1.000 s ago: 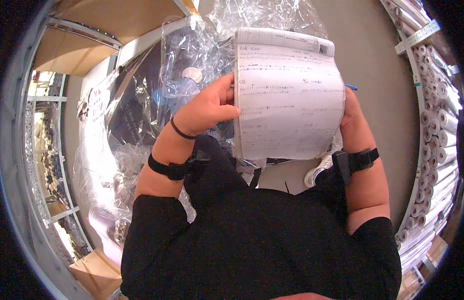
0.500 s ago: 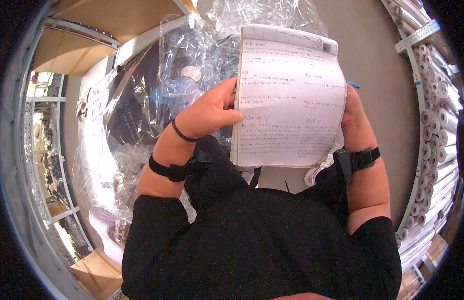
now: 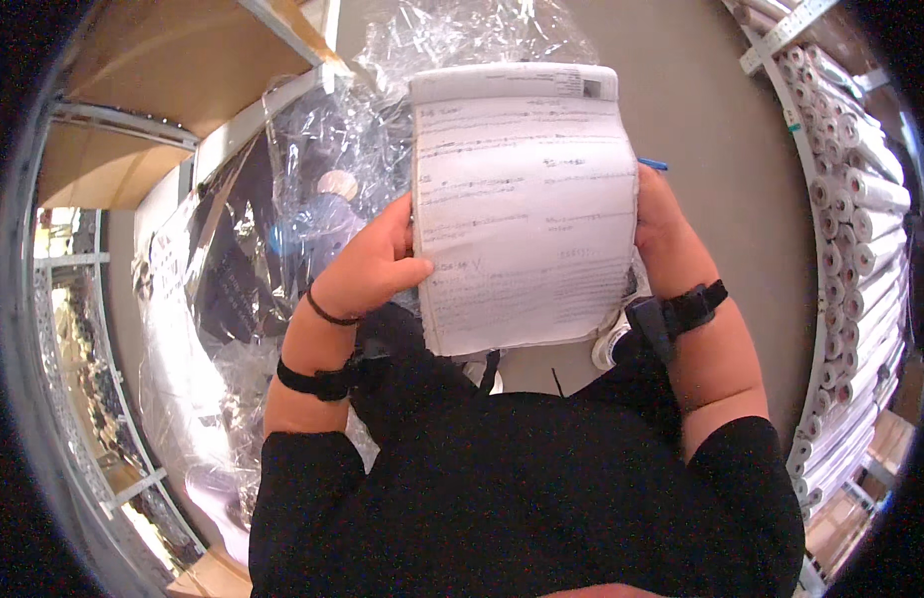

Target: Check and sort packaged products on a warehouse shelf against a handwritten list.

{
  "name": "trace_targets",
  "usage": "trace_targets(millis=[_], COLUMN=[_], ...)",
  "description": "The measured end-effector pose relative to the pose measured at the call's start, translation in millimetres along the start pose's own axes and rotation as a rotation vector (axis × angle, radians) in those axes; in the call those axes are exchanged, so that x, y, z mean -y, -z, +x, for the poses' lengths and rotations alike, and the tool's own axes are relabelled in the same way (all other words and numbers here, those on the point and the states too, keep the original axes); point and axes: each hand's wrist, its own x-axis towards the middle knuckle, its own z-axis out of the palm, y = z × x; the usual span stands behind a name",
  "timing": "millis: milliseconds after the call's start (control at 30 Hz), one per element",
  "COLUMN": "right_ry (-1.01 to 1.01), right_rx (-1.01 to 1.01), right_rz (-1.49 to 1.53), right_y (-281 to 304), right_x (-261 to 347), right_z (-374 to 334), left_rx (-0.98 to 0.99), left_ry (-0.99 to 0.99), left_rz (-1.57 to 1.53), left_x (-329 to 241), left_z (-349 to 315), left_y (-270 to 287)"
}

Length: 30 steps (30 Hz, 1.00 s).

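A thick stack of handwritten sheets, a notepad [image 3: 527, 209] with its top curled back, is held up before my body. At its left edge my left hand [image 3: 380, 254] is closed, thumb on the front page and the other fingers behind. My right hand [image 3: 659, 207] grips the right edge, its fingers mostly hidden behind the pages. A blue pen [image 3: 653, 163] sticks out beside the right hand; how it is held is hidden. Black straps are round both forearms.
Crumpled clear plastic wrap [image 3: 317, 130] over dark packages lies on the floor to the left. Metal shelving [image 3: 263, 110] with cardboard stands beyond it. Along the right, a rack holds many white rolls [image 3: 865, 234]. Grey floor [image 3: 711, 120] shows between.
The notepad and both hands have shifted left and slightly down in the picture, as the whole surroundings moved the same way. Both hands keep their hold.
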Motion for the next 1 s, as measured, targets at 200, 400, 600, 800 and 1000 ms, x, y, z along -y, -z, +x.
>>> trace_targets(millis=[200, 400, 600, 800, 1000], right_ry=[0.016, 0.037, 0.044, 0.069, 0.046], right_rx=[-0.038, -0.081, -0.068, -0.049, -0.046], right_rz=[-0.042, -0.047, -0.105, -0.109, -0.111], right_y=[-2, -5, -11, -12, -15], right_x=[2, -2, -1, -1, -3], right_z=[0, 1, -2, -3, -3], left_rx=[0.001, -0.010, -0.005, -0.011, -0.022], left_ry=[0.020, -0.003, -0.006, 0.004, -0.001], left_rz=[0.013, 0.032, 0.022, 0.033, 0.025], left_x=[5, 11, 10, 7, 9], left_z=[1, -2, -5, -6, -10], left_y=[3, 6, 4, 1, 2])
